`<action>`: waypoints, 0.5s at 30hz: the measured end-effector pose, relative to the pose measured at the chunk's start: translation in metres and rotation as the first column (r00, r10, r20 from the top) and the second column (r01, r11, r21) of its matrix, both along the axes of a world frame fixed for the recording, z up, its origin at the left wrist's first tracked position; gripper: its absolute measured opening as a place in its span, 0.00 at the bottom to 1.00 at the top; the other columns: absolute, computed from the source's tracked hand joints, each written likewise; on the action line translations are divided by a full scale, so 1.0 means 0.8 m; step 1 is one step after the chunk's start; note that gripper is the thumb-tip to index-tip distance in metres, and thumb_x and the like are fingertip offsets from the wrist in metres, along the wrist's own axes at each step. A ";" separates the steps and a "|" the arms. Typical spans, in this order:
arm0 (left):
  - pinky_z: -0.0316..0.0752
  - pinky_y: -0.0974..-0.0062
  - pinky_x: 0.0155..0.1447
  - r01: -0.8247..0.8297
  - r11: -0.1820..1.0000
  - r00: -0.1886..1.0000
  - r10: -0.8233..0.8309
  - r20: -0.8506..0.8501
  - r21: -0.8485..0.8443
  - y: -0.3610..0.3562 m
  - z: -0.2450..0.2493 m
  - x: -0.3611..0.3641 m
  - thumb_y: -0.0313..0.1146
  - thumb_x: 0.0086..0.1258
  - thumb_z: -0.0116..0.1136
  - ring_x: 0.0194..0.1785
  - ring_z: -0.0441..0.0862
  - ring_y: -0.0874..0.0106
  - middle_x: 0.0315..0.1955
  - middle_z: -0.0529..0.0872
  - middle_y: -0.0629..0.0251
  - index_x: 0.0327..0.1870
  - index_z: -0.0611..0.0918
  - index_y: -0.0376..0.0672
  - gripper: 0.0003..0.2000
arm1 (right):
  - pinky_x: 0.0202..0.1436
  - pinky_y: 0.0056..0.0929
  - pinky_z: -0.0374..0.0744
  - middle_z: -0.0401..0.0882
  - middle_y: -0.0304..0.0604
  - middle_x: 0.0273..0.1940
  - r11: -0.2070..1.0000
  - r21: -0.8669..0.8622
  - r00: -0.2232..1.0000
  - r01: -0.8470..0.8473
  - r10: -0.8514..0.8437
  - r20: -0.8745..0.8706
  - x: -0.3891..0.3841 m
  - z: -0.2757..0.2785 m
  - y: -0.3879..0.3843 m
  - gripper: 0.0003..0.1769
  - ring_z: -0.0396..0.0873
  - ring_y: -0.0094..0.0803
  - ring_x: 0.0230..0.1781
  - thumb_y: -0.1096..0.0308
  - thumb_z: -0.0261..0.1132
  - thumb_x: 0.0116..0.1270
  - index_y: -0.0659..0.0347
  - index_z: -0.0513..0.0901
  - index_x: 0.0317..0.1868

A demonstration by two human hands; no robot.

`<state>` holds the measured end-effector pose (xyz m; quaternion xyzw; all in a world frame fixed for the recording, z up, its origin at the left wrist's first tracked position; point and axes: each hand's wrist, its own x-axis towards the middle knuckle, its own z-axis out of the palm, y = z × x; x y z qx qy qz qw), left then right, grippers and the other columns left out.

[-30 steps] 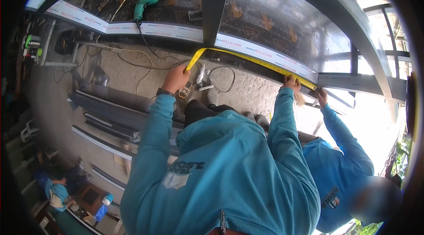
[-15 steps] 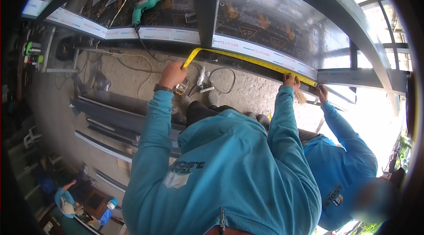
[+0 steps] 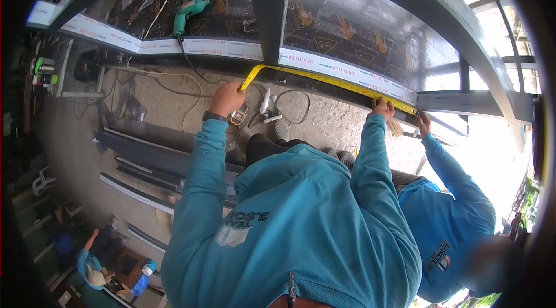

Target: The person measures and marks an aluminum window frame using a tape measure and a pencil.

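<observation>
My left hand [image 3: 227, 99], with a dark band at its wrist, is closed around the near end of a yellow measuring tape [image 3: 324, 78]. From there the blade bends over the frame's edge and runs right along the dark metal frame bar [image 3: 315, 89]. My right hand [image 3: 381, 108] pinches the blade farther right, with a tan bristly bundle [image 3: 395, 128] hanging beside its fingers. Just past it, a co-worker's hand [image 3: 424, 125] is at the tape's far end. White printed protective film [image 3: 347, 72] covers the bar beside the blade.
A green corded power tool [image 3: 187, 13] lies on the dark panel [image 3: 370, 24] within the frame. Cables [image 3: 292, 112] trail across the floor below. Long metal profiles [image 3: 136, 193] lie at left. A co-worker in blue [image 3: 449, 221] is close on my right; another person [image 3: 90, 264] is farther back.
Both my hands and the tape stay in nearly the same place. The person at the far lower left has raised an arm.
</observation>
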<state>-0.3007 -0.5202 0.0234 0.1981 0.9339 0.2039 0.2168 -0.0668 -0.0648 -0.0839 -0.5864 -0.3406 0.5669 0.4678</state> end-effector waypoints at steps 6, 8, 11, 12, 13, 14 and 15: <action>0.76 0.53 0.52 0.007 1.000 1.000 -0.007 -0.011 0.016 -0.001 -0.003 -0.004 0.38 0.67 0.59 0.48 0.82 0.46 0.41 0.85 0.44 0.43 0.84 0.35 0.14 | 0.43 0.36 0.88 0.73 0.48 0.55 1.000 0.012 1.000 -0.012 0.012 -0.014 0.001 -0.003 0.000 0.22 0.79 0.41 0.50 0.81 0.63 0.67 0.55 0.68 0.56; 0.76 0.53 0.51 0.003 1.000 1.000 -0.003 -0.012 0.014 -0.001 -0.007 -0.005 0.38 0.67 0.59 0.47 0.82 0.46 0.41 0.85 0.44 0.43 0.83 0.34 0.14 | 0.44 0.36 0.88 0.71 0.47 0.55 1.000 0.026 1.000 -0.011 0.012 -0.021 0.002 -0.008 0.001 0.21 0.79 0.41 0.50 0.81 0.63 0.67 0.55 0.68 0.56; 0.76 0.54 0.51 -0.001 1.000 1.000 0.002 -0.015 0.024 0.000 -0.002 -0.005 0.38 0.67 0.60 0.47 0.82 0.46 0.40 0.85 0.44 0.43 0.83 0.34 0.14 | 0.48 0.41 0.88 0.71 0.50 0.55 1.000 0.026 1.000 -0.014 0.014 0.004 0.000 -0.002 -0.002 0.25 0.80 0.44 0.50 0.84 0.63 0.63 0.58 0.67 0.58; 0.76 0.54 0.51 -0.004 1.000 1.000 0.005 -0.012 0.023 0.000 0.000 -0.005 0.38 0.67 0.60 0.47 0.82 0.46 0.40 0.85 0.44 0.43 0.83 0.34 0.14 | 0.48 0.41 0.88 0.71 0.50 0.55 1.000 0.025 1.000 -0.017 0.017 0.004 0.000 -0.001 -0.004 0.25 0.79 0.44 0.50 0.84 0.62 0.64 0.58 0.67 0.58; 0.76 0.54 0.51 -0.007 1.000 1.000 0.008 -0.009 0.023 0.001 0.002 -0.006 0.38 0.67 0.60 0.47 0.82 0.46 0.40 0.85 0.44 0.43 0.83 0.34 0.14 | 0.49 0.41 0.88 0.72 0.50 0.55 0.999 0.025 1.000 -0.020 0.020 0.004 -0.001 0.000 -0.005 0.24 0.79 0.44 0.50 0.84 0.62 0.64 0.58 0.67 0.58; 0.76 0.54 0.51 -0.011 1.000 1.000 0.011 -0.007 0.022 0.001 0.004 -0.006 0.38 0.67 0.60 0.47 0.82 0.46 0.40 0.85 0.44 0.43 0.83 0.34 0.14 | 0.49 0.41 0.88 0.72 0.50 0.55 0.999 0.025 1.000 -0.023 0.023 0.004 -0.001 0.001 -0.007 0.24 0.79 0.43 0.50 0.84 0.62 0.64 0.58 0.68 0.58; 0.76 0.54 0.51 -0.020 0.999 1.000 0.020 -0.003 0.026 0.002 0.005 -0.005 0.38 0.67 0.60 0.47 0.82 0.46 0.40 0.85 0.43 0.42 0.83 0.33 0.14 | 0.49 0.41 0.88 0.72 0.49 0.55 0.999 0.033 1.000 -0.025 0.024 0.003 -0.001 0.001 -0.008 0.24 0.80 0.43 0.50 0.83 0.62 0.64 0.58 0.68 0.58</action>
